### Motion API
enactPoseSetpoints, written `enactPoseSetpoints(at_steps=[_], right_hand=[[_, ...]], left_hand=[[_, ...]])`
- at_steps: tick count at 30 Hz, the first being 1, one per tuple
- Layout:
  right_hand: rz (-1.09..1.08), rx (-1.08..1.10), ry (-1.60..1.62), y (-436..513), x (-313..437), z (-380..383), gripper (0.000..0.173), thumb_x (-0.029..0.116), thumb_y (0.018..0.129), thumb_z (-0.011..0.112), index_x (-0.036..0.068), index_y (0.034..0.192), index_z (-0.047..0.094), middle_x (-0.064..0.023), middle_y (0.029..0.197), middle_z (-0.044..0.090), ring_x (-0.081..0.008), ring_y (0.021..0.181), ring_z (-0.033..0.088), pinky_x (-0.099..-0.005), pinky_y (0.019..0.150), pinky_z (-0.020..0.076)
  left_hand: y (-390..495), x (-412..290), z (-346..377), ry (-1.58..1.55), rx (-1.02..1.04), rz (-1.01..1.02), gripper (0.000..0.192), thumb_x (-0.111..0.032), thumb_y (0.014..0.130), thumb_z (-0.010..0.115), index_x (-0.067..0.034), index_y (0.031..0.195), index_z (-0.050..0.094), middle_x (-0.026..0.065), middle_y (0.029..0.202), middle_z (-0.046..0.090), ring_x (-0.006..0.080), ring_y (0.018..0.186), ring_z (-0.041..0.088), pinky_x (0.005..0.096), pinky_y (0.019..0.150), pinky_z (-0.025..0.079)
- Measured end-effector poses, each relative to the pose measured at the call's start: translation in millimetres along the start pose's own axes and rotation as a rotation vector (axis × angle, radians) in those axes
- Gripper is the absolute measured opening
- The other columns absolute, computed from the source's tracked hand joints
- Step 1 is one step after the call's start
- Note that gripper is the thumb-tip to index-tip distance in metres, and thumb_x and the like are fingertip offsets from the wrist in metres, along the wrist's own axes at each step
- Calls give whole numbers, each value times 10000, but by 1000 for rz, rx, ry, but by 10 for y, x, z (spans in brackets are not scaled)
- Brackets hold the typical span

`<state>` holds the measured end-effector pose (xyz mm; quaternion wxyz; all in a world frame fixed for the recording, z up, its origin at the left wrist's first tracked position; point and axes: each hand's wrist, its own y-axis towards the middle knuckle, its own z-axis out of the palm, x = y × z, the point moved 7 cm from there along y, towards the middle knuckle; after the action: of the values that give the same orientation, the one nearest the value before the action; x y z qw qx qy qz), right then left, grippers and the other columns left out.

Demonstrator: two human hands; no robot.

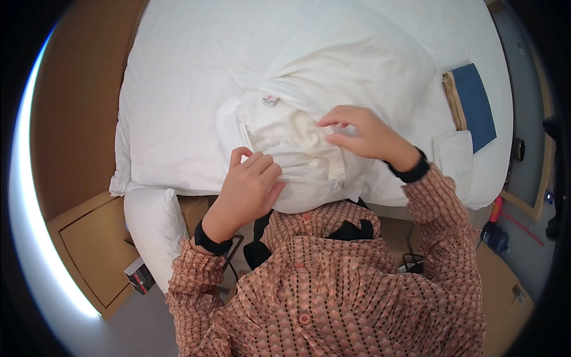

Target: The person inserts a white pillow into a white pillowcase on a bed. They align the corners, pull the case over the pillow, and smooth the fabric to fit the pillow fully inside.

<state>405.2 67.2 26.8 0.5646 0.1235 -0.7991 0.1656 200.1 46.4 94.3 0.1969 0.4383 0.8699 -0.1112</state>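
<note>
A white fabric cover [308,196] lies bunched on the near edge of the bed, its opening spread round a cream-white inner layer [285,129]. A small tag with writing [270,100] shows at the far side of the opening. My left hand [254,183] is at the near left rim of the cover, fingers curled; whether cloth is pinched in them is hidden. Over the right part of the opening is my right hand [354,129], its thumb and fingers apart with nothing visibly held between them.
White sheeting [187,89] covers the bed. At the right lie a folded blue and tan cloth [475,107] and a folded white cloth [453,156]. A white pillow [151,223] stands beside a wooden cabinet [98,250] at the left. A small box [139,276] is below it.
</note>
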Motion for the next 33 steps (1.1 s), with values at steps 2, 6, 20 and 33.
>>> enactPoseSetpoints(at_steps=[2, 6, 20, 33], right_hand=[[-164, -153, -261, -226, 112, -230, 299, 150, 813, 689, 75, 1100, 721, -112, 1098, 702, -272, 1036, 631, -366, 916, 494], [-141, 125, -292, -359, -172, 380, 332, 50, 757, 677, 63, 1086, 720, -106, 1285, 622, -293, 1136, 569, -409, 1006, 429], [-20, 165, -276, -64, -439, 461, 209, 122, 863, 623, 45, 1034, 713, -111, 1143, 670, -311, 1027, 616, -401, 904, 492], [-416, -1, -642, 1601, 97, 1056, 506, 293, 809, 738, 9, 1213, 627, -190, 1234, 616, -346, 1148, 577, -413, 978, 472]], left_hand=[[11, 100, 109, 11, -10, -22, 202, -131, 762, 743, -70, 828, 562, 60, 815, 528, 245, 835, 557, 417, 883, 379], [242, 222, 280, -19, -97, -45, 192, -128, 769, 734, -78, 827, 558, 61, 824, 530, 246, 851, 554, 414, 871, 373], [158, 404, 1005, 37, -22, -80, 226, -187, 749, 764, -87, 860, 595, 48, 980, 563, 242, 1015, 544, 441, 968, 365], [-676, 757, 1075, -144, -360, -939, 475, -438, 806, 748, -13, 887, 550, 131, 861, 594, 326, 773, 607, 419, 665, 504]])
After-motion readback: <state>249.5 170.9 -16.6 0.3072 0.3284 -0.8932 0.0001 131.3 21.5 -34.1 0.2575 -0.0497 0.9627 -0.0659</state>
